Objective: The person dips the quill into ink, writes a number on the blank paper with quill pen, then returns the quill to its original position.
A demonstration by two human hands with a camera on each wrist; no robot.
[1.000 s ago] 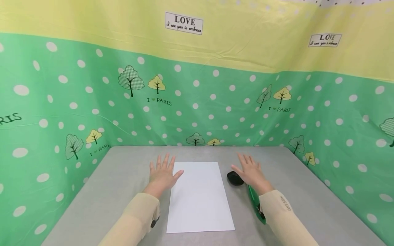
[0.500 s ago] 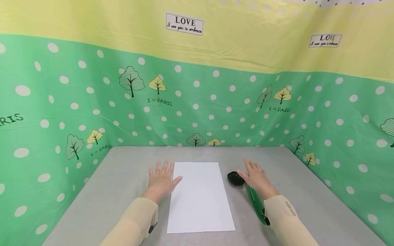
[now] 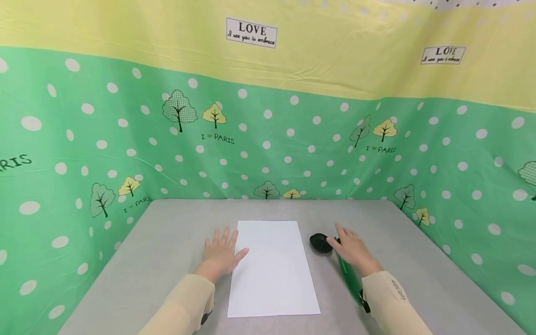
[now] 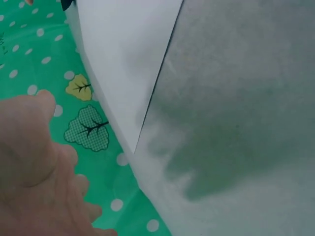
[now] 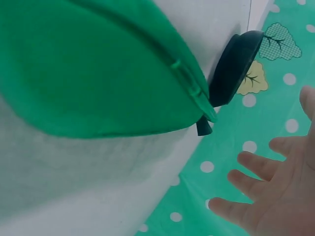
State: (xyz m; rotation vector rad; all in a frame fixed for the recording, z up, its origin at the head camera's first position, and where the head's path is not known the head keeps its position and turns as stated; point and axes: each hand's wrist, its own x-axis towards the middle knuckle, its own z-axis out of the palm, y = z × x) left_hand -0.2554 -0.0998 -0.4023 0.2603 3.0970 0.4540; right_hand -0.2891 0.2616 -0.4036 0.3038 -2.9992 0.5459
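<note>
My left hand [image 3: 220,255] hovers with spread fingers at the left edge of a white sheet of paper [image 3: 272,274], its thumb over the sheet. In the left wrist view that hand [image 4: 37,167] holds nothing, and its shadow falls on the table. On the right, my right hand [image 3: 353,250] is held over a green zipped pouch [image 3: 348,274], covering part of it. Its thumb overlaps the edge of a black rounded object [image 3: 320,243], which looks like a computer mouse. The right wrist view has the pouch [image 5: 108,73] close up and the right hand [image 5: 275,191] holding nothing.
A grey table top [image 3: 159,260] carries the paper, the pouch and the black object. Behind it and along both sides hangs a green and yellow curtain [image 3: 268,139] with dots and trees.
Both hands have come down and back a little toward the person. The right hand has also shifted slightly right, showing more of the black object. The paper and pouch have stayed put.
</note>
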